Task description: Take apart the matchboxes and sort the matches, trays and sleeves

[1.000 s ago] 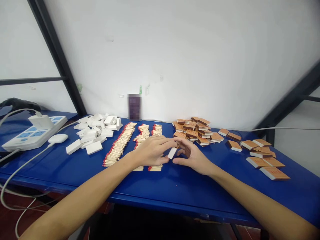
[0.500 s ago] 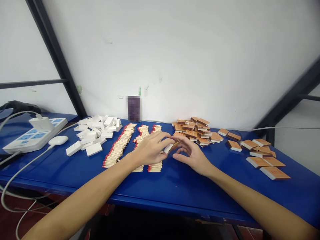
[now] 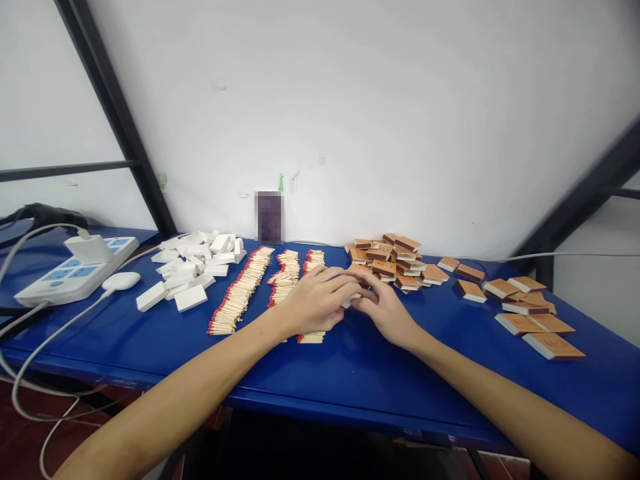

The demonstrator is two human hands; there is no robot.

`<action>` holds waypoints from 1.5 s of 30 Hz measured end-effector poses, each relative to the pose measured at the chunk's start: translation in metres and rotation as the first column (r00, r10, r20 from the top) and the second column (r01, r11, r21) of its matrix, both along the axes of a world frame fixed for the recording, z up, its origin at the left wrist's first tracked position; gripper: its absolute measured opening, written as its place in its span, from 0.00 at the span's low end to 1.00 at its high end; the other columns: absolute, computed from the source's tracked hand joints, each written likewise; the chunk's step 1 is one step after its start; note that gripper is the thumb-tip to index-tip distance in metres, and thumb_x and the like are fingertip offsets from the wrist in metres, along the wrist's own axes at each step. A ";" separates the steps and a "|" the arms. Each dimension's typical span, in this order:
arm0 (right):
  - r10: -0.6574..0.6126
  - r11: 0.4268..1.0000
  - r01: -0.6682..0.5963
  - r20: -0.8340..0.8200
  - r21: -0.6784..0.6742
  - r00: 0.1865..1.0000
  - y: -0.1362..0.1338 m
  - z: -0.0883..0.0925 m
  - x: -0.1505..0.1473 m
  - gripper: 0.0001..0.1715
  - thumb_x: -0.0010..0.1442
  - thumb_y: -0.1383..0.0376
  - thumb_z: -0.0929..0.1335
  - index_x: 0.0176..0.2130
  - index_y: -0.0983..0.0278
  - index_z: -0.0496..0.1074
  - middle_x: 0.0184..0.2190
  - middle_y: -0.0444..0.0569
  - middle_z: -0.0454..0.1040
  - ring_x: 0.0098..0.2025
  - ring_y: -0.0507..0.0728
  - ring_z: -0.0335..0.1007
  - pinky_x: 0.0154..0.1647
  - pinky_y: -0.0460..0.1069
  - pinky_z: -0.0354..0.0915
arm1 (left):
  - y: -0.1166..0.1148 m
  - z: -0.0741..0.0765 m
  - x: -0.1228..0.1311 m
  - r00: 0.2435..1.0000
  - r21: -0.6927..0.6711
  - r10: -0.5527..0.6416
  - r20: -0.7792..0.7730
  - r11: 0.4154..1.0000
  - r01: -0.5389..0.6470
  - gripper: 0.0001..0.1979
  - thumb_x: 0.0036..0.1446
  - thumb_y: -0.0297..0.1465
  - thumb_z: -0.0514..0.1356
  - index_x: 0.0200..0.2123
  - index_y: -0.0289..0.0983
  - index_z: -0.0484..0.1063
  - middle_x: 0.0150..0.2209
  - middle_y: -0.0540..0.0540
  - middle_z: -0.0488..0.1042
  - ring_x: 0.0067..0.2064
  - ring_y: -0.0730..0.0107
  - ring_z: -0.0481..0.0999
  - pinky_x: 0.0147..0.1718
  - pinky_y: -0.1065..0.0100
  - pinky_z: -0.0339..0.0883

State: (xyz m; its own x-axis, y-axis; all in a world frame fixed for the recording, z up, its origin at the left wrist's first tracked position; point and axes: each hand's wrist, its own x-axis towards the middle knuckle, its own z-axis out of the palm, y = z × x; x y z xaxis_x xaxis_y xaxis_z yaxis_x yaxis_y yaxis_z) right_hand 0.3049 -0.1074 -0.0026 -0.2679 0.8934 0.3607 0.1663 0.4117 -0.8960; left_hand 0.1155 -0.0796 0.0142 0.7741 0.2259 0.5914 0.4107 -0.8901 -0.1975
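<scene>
A matchbox (image 3: 351, 300) is held between my two hands above the front middle of the table; only a bit of its white end shows. My left hand (image 3: 320, 298) is closed on it from the left, its fingers covering most of it. From the right, my right hand (image 3: 383, 303) closes on it with thumb and fingers. Three rows of red-tipped matches (image 3: 243, 293) lie on the table, the rightmost partly hidden under my left hand. Behind my right hand is a heap of orange-brown matchbox sleeves (image 3: 385, 257).
White matchbox trays (image 3: 187, 267) are piled at the left. More matchboxes (image 3: 535, 325) lie spread at the right of the blue table (image 3: 350, 373). A power strip (image 3: 75, 273) with cables sits at the far left. A pixelated dark object (image 3: 270, 217) leans on the wall.
My left hand has shifted right, and my right thumb and fingers have closed in on the matchbox, which is now mostly hidden. The view has shifted slightly.
</scene>
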 end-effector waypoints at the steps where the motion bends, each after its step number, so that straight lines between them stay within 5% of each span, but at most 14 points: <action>1: 0.003 1.000 -0.003 0.010 0.009 1.000 0.000 0.001 0.000 0.25 0.57 0.63 0.67 0.55 0.60 0.68 0.53 0.52 0.74 0.54 0.62 0.72 0.50 0.55 0.71 | 0.000 -0.001 0.001 1.000 -0.016 -0.017 0.011 1.000 0.017 0.15 0.57 0.24 0.55 0.48 0.36 0.70 0.52 0.42 0.76 0.56 0.59 0.71 0.53 0.57 0.65; 7: -0.018 0.999 0.018 0.020 0.047 1.000 0.004 0.000 0.009 0.25 0.58 0.62 0.66 0.56 0.59 0.72 0.56 0.49 0.74 0.62 0.64 0.64 0.61 0.58 0.63 | 0.001 -0.003 0.004 0.988 -0.082 -0.076 0.133 0.993 0.088 0.17 0.61 0.24 0.54 0.52 0.38 0.70 0.54 0.43 0.75 0.57 0.63 0.72 0.55 0.59 0.66; 14: 0.120 0.922 -0.243 -0.376 -0.300 0.919 0.013 -0.002 0.019 0.25 0.54 0.68 0.64 0.51 0.58 0.75 0.52 0.50 0.77 0.54 0.63 0.72 0.56 0.62 0.68 | 0.004 -0.002 -0.001 0.983 -0.191 0.041 0.176 0.981 -0.007 0.20 0.63 0.29 0.57 0.59 0.39 0.66 0.59 0.39 0.69 0.61 0.56 0.67 0.57 0.53 0.64; 20: 0.113 0.860 -0.299 -0.417 -0.414 0.902 0.014 0.002 0.022 0.17 0.56 0.68 0.67 0.46 0.60 0.77 0.46 0.50 0.79 0.48 0.59 0.76 0.57 0.60 0.68 | 0.001 0.000 -0.005 0.986 -0.298 0.056 0.157 0.955 -0.007 0.21 0.59 0.32 0.62 0.57 0.41 0.70 0.50 0.43 0.74 0.54 0.58 0.71 0.55 0.55 0.64; 25: 0.142 0.892 -0.233 -0.248 -0.387 0.958 0.024 0.000 0.036 0.18 0.55 0.65 0.68 0.47 0.60 0.76 0.46 0.51 0.79 0.50 0.62 0.75 0.56 0.62 0.68 | 0.003 -0.003 -0.004 0.983 -0.335 0.155 0.098 0.935 -0.114 0.20 0.59 0.33 0.64 0.54 0.39 0.73 0.45 0.43 0.74 0.48 0.59 0.72 0.49 0.57 0.66; 29: 0.108 0.992 -0.092 0.211 -0.082 0.971 0.023 0.005 0.046 0.22 0.55 0.60 0.71 0.50 0.60 0.76 0.51 0.50 0.77 0.54 0.65 0.72 0.58 0.61 0.65 | 0.004 -0.003 0.000 0.973 -0.377 0.227 0.043 0.905 -0.195 0.19 0.56 0.36 0.67 0.50 0.38 0.76 0.42 0.44 0.77 0.47 0.57 0.73 0.49 0.55 0.65; 33: -0.078 0.982 -0.021 0.501 0.188 0.862 0.018 0.011 0.045 0.23 0.58 0.53 0.71 0.51 0.59 0.76 0.48 0.51 0.77 0.49 0.64 0.72 0.53 0.60 0.67 | 0.004 -0.001 0.002 0.965 -0.381 0.260 0.026 0.895 -0.230 0.16 0.56 0.35 0.67 0.47 0.38 0.78 0.44 0.44 0.80 0.51 0.55 0.72 0.52 0.53 0.64; 40: -0.115 0.974 -0.004 0.513 0.225 0.851 0.024 0.006 0.045 0.25 0.60 0.49 0.69 0.52 0.57 0.76 0.50 0.53 0.73 0.51 0.64 0.71 0.53 0.60 0.67 | 0.016 0.004 0.000 0.961 -0.510 0.269 0.067 0.837 -0.199 0.20 0.55 0.29 0.65 0.52 0.41 0.76 0.45 0.46 0.81 0.48 0.56 0.77 0.51 0.56 0.67; 45: -0.077 0.984 -0.029 0.558 0.178 0.826 0.028 0.002 0.050 0.26 0.59 0.48 0.70 0.51 0.58 0.76 0.47 0.53 0.75 0.48 0.64 0.71 0.51 0.60 0.66 | 0.015 0.003 0.002 0.947 -0.489 0.318 -0.040 0.821 -0.296 0.18 0.54 0.34 0.67 0.50 0.42 0.78 0.38 0.45 0.80 0.49 0.51 0.72 0.48 0.52 0.66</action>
State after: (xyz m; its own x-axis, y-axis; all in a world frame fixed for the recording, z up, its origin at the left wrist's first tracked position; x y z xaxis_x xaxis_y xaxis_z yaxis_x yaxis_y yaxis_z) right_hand 0.3545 -0.0791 -0.0008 -0.4502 0.8403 0.3019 0.6299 0.5385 -0.5597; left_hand 0.1170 -0.0642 0.0169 0.5936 0.7125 0.3742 0.6771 -0.6935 0.2464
